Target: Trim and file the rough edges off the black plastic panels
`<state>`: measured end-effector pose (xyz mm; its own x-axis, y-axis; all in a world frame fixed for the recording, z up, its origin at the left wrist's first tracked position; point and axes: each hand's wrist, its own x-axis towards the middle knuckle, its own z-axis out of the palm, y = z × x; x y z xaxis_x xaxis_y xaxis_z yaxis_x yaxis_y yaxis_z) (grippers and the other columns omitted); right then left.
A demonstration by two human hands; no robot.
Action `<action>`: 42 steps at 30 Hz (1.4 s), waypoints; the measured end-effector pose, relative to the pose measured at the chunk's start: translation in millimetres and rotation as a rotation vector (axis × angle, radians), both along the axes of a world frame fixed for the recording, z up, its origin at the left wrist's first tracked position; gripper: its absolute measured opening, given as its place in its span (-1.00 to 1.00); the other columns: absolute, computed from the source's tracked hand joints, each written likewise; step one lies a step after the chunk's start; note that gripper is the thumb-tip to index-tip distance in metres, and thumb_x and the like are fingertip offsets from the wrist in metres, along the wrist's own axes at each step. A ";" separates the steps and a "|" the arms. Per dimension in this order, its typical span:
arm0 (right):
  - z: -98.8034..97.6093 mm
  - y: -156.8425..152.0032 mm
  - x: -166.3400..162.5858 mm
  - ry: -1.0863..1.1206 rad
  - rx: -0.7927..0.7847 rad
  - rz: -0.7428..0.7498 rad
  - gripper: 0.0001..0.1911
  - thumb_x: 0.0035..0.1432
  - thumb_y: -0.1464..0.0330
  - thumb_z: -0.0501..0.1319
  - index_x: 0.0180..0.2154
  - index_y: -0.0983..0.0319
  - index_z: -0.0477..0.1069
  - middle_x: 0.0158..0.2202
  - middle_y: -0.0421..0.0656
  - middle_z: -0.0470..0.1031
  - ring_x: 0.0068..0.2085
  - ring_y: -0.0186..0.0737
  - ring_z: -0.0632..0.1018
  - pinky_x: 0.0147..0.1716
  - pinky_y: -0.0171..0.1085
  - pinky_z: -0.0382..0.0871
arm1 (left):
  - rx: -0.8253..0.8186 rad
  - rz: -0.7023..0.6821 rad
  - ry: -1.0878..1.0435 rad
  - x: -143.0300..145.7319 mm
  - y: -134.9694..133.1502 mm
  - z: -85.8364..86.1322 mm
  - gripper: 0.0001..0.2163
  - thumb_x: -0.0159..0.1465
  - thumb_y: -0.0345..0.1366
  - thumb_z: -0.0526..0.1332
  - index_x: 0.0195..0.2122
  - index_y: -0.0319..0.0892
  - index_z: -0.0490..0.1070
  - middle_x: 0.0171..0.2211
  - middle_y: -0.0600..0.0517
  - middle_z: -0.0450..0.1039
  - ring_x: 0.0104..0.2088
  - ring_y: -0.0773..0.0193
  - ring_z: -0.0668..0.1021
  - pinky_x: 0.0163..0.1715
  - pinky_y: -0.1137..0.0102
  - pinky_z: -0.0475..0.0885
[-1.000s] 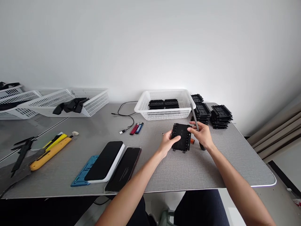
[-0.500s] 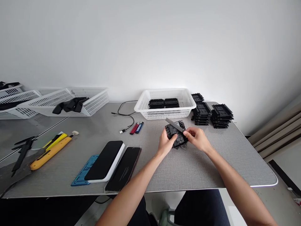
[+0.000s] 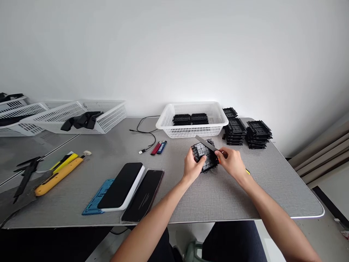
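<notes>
My left hand (image 3: 193,163) is closed around the left side of a black ridged plastic tray (image 3: 209,162), its thumb lying over the top face. The tray is held tilted above the table. In my right hand (image 3: 231,160) is a flat grey file (image 3: 204,142), its blade slanting across the tray's upper right edge. Something orange shows under the right fingers. A yellow-and-black tip (image 3: 247,171) sticks out past the wrist, in line with the blade; the part between is hidden by the hand.
A white basket (image 3: 192,131) holding similar black trays stands by the wall. Stacks of black trays (image 3: 259,134) lie right of it. Two lighters (image 3: 159,148), a cable (image 3: 148,133), phones (image 3: 121,185), a yellow cutter (image 3: 58,177) and calipers (image 3: 26,178) lie leftward.
My right hand and the file have shifted slightly right along the tray's edge. The yellow tip and the orange patch now show by the right hand. My left hand has barely moved.
</notes>
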<state>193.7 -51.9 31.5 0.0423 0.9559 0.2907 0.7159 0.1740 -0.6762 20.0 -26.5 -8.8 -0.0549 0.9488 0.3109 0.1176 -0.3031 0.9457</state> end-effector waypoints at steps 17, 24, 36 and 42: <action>3.5 -1.3 6.6 -0.054 0.125 -0.131 -0.68 0.32 0.16 0.06 -0.32 0.18 0.46 -0.42 -0.12 0.53 -0.43 -0.19 0.47 -0.44 -0.29 0.14 | 0.079 0.067 0.097 -3.3 -2.9 6.7 -0.77 0.14 -0.29 0.30 -0.19 -0.15 0.35 -0.27 -0.01 0.54 -0.28 0.17 0.59 -0.29 0.33 0.47; 9.1 3.0 14.0 0.467 -0.092 0.026 -0.45 0.22 -0.10 0.08 -0.29 0.26 0.47 -0.48 -0.15 0.45 -0.63 -0.37 0.30 -0.63 -0.32 0.12 | 0.288 0.009 0.090 -3.7 -4.5 5.6 -0.87 0.24 -0.31 0.25 -0.24 -0.12 0.31 -0.32 0.00 0.54 -0.27 0.21 0.61 -0.24 0.32 0.49; 2.6 8.4 9.6 0.961 -0.451 0.340 -0.55 -0.02 0.07 0.41 -0.22 0.22 0.37 -0.69 -0.44 0.09 -0.70 -0.53 0.04 -0.78 -0.46 -0.18 | 0.489 0.024 0.152 -4.2 -2.6 1.9 -0.85 0.22 -0.27 0.24 -0.25 -0.08 0.27 -0.03 -0.06 0.32 0.07 0.10 0.44 0.03 0.12 0.38; 7.2 6.9 7.5 1.095 -0.357 0.305 -0.54 -0.10 0.22 0.47 -0.35 0.16 0.20 -0.63 -0.46 0.11 -0.69 -0.54 0.10 -0.77 -0.49 -0.17 | -0.090 -0.111 -0.341 5.8 3.2 -5.7 -0.60 0.15 -0.05 0.27 -0.04 -0.08 0.27 -0.17 -0.04 0.49 -0.18 0.19 0.57 -0.20 0.26 0.50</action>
<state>201.2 -44.9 38.7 -0.1405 0.9891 -0.0429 -0.3106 -0.0852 -0.9467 25.8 -23.3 -14.5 -0.0363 0.9775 0.2077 -0.2374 -0.2103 0.9484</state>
